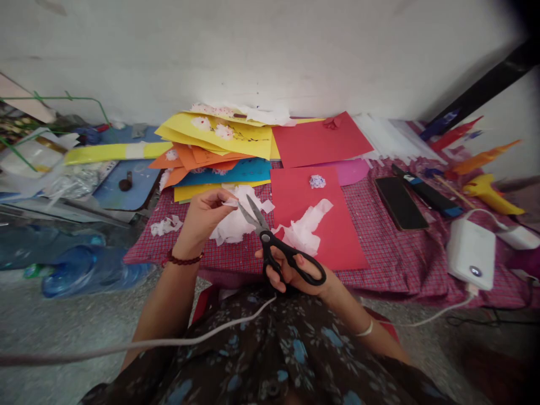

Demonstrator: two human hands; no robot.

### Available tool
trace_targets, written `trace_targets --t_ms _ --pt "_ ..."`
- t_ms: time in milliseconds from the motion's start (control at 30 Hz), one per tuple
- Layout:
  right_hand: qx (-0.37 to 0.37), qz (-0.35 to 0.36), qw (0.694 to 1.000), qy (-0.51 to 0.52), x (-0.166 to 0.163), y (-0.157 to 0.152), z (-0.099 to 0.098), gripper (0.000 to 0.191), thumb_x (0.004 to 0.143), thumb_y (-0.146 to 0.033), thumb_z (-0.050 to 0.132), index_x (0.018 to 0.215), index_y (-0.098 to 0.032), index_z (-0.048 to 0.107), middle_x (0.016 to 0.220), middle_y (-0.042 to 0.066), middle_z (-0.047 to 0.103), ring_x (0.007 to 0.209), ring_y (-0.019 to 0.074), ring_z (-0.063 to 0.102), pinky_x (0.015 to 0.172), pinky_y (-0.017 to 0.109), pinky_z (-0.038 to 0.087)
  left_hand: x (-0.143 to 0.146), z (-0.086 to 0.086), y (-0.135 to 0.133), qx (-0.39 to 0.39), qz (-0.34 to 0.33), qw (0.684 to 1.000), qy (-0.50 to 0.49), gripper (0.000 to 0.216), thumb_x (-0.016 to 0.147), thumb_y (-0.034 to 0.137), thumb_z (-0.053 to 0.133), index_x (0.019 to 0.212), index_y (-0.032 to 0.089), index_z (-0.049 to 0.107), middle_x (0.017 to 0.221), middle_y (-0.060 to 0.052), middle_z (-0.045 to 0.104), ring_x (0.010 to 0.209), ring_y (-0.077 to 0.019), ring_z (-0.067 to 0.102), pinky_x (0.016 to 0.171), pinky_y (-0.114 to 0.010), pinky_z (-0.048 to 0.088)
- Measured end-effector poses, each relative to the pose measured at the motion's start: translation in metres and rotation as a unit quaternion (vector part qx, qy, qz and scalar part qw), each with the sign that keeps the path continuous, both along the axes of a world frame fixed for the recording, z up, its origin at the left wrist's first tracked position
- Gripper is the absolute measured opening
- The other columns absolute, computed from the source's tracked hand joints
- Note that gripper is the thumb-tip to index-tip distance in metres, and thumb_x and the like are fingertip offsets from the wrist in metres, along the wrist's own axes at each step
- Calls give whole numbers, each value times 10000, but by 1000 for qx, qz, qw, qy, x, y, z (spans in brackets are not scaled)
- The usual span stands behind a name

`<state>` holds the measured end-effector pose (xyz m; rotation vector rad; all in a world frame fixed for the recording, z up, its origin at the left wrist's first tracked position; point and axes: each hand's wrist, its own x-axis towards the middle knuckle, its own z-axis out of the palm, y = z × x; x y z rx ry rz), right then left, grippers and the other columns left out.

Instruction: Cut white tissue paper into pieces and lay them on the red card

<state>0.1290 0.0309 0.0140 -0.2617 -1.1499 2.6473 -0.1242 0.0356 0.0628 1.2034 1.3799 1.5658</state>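
Observation:
My left hand (205,216) pinches a small piece of white tissue paper (231,202) above the low table. My right hand (291,273) grips black-handled scissors (270,239) with its fingers through the loops. The blades are parted and point up and left at the tissue piece. Below them lie crumpled white tissue scraps (234,225) and a red paper sheet (320,225) with a torn white strip and a small tissue flower (317,181) on it.
Stacked yellow, orange, blue and red paper sheets (228,140) lie at the back of the checked tablecloth (379,259). A black phone (400,202), a white power bank (471,253) with cable and a yellow glue gun (489,191) sit right. Blue water bottles (84,270) lie on the floor left.

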Motion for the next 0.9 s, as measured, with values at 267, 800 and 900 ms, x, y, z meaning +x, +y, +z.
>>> trace_targets --t_ms 267,800,900 --pt "103 -237 965 -48 85 24 6 742 726 -828 560 1252 -304 582 723 -9 459 555 142 365 589 325 322 -23 6 4 -48 156 912 377 495 694 170 735 1180 249 681 1058 -24 714 1017 -251 659 1005 -459 470" --pt "134 -366 911 -137 129 37 -16 733 778 -814 463 1326 -340 570 977 84 600 638 179 358 626 359 346 98 -15 15 -78 -115 889 435 281 716 270 739 996 245 724 1033 -93 711 1048 -349 591 997 -492 409" --pt "121 -358 917 -129 130 35 -18 738 753 -805 502 1294 -311 594 865 62 565 625 178 366 641 370 365 102 -17 20 -87 -119 901 407 358 711 273 730 1065 232 706 1026 -94 712 1026 -337 596 984 -471 414"
